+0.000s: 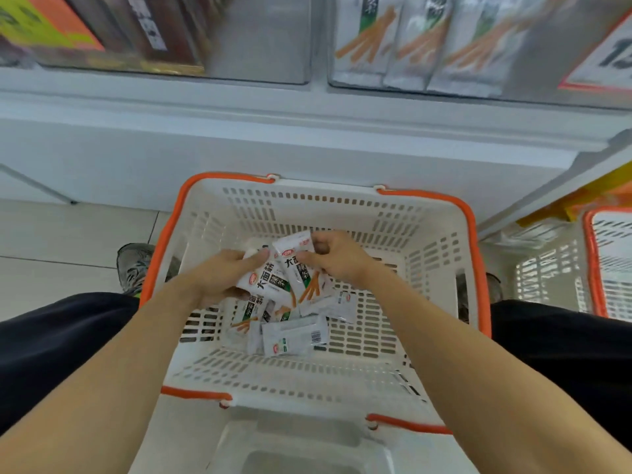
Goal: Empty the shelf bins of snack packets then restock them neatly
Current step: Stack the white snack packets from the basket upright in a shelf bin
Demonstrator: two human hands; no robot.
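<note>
L hand (219,275) & R hand (337,258) both inside white slotted plastic basket w/ orange rim (441,241), fingers grasping white snack packets (273,282); loose packets (294,335) on basket floor mid, bare floor toward walls; clear shelf bin (444,46) above part-stocked

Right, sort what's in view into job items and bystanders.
Job: white snack packets in white orange-rimmed plastic basket; packets held by left hand and right hand; clear shelf bin.
Bystanders: second basket, grey shoe.
</note>
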